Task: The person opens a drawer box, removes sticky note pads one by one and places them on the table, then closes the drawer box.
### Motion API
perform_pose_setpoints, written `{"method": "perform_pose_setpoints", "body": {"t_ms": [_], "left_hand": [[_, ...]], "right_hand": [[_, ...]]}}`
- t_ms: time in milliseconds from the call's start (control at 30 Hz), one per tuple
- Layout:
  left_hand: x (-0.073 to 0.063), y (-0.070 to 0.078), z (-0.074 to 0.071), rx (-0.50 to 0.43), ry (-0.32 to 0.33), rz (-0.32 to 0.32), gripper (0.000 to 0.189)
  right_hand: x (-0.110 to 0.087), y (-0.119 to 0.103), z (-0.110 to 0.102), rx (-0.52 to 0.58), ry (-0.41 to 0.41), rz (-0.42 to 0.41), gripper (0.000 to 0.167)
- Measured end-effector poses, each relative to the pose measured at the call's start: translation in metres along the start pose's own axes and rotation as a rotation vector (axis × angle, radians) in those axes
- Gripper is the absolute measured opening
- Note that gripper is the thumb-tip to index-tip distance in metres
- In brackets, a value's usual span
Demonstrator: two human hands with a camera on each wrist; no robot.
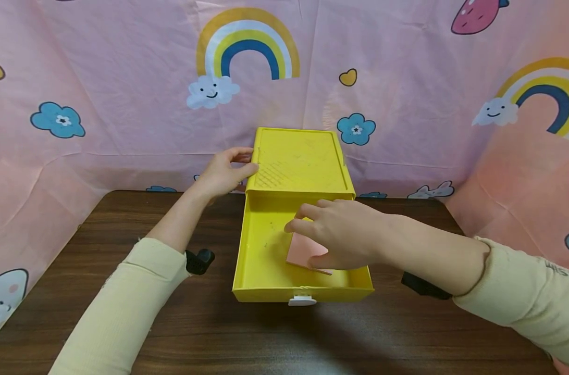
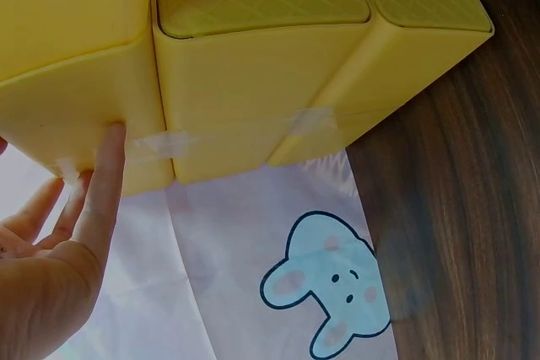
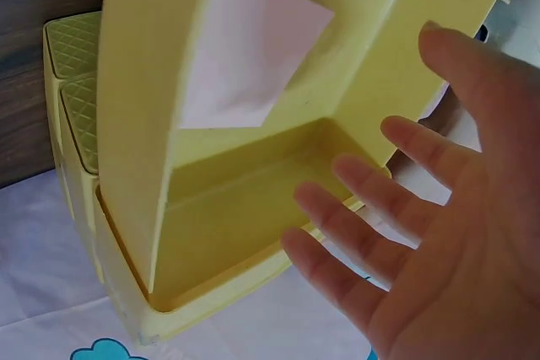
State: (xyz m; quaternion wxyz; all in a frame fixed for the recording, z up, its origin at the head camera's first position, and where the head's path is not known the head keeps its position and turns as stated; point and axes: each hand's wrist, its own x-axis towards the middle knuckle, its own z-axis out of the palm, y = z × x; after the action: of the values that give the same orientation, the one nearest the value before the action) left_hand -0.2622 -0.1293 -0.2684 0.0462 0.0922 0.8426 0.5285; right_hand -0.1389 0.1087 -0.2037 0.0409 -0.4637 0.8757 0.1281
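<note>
A yellow drawer box (image 1: pixel 303 156) stands on the table, its top drawer (image 1: pixel 261 255) pulled out toward me. Inside the drawer lies a flat pink square (image 1: pixel 303 249), like a pad of sticky notes, partly hidden by my hand in the head view. My right hand (image 1: pixel 343 232) hovers over it with spread fingers; the right wrist view shows the palm holding nothing, apart from the pink square. With fairly straight fingers (image 2: pixel 108 170), my left hand (image 1: pixel 223 174) touches the left side of the box.
The drawer front carries a white knob (image 1: pixel 302 300). Dark wooden table (image 1: pixel 181 323) surrounds the box. Right behind it hangs a pink printed cloth (image 1: pixel 148 78). More yellow drawer units (image 2: pixel 261 82) sit below the top one, joined with clear tape.
</note>
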Motion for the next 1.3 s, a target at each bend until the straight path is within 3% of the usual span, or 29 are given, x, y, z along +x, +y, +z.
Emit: {"method": "perform_pose_setpoints", "body": {"t_ms": [233, 767, 1100, 1300], "left_hand": [[0.000, 0.000, 0.000, 0.004, -0.003, -0.011, 0.053], [-0.001, 0.000, -0.001, 0.039, 0.007, -0.005, 0.053], [-0.003, 0.000, 0.001, 0.016, 0.011, -0.001, 0.052], [-0.003, 0.000, 0.001, 0.014, 0.012, 0.001, 0.052]], "right_hand": [[0.013, 0.002, -0.003, 0.067, -0.116, 0.038, 0.060], [0.039, -0.002, 0.001, 0.093, -0.309, 0.152, 0.070], [0.046, -0.005, 0.010, 0.094, -0.374, 0.211, 0.075], [0.045, -0.006, 0.018, 0.095, -0.371, 0.239, 0.077]]}}
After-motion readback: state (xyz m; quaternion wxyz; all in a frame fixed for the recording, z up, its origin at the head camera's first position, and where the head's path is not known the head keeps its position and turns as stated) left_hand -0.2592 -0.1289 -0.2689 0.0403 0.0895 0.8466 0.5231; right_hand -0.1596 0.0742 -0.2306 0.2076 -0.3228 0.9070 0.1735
